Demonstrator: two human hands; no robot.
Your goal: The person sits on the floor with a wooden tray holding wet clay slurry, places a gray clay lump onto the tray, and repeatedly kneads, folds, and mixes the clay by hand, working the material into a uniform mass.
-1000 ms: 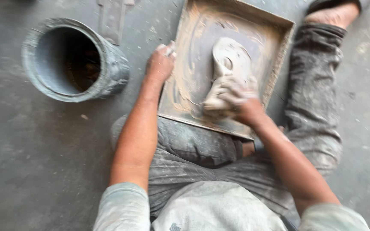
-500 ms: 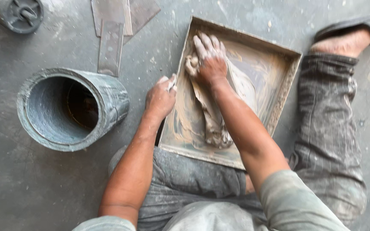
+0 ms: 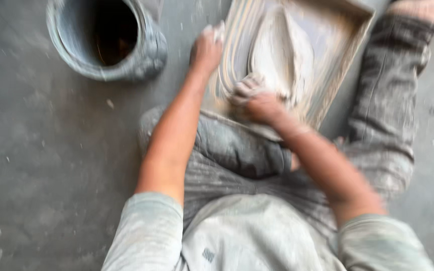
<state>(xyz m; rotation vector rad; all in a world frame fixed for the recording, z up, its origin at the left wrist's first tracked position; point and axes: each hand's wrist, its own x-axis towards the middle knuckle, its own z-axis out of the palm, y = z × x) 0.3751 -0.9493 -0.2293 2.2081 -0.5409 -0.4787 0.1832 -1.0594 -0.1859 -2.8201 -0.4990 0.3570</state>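
Grey concrete floor [image 3: 51, 165] fills most of the shot, dusty and speckled with pale flecks, with a person sitting right on it. Whole frame is pretty motion-blurred, so fine detail is hard to make out.

Up at about 12 to 1 o'clock sits a shallow square tray [image 3: 350, 47], tan and smeared with streaks, its near edge resting against the person's knee. Inside it lies a lump of clay [image 3: 277, 50], pale grey-beige, long and kind of leaf-shaped, with a ridge running down its middle and a wet, smoothed look.

Right hand [image 3: 257, 103] sits at the 6 o'clock end of the clay, fingers curled down and pressing onto it, coated in the same pale mud. It's more a loose press than a real hold. Left hand [image 3: 207, 47] is at 9 o'clock from the clay, clamped on the tray's left rim with fingers wrapped over the edge.

Over at 10 o'clock of the frame lies a grey metal bucket [image 3: 106, 37], tipped on its side, dark open mouth facing the camera, well apart from the tray.
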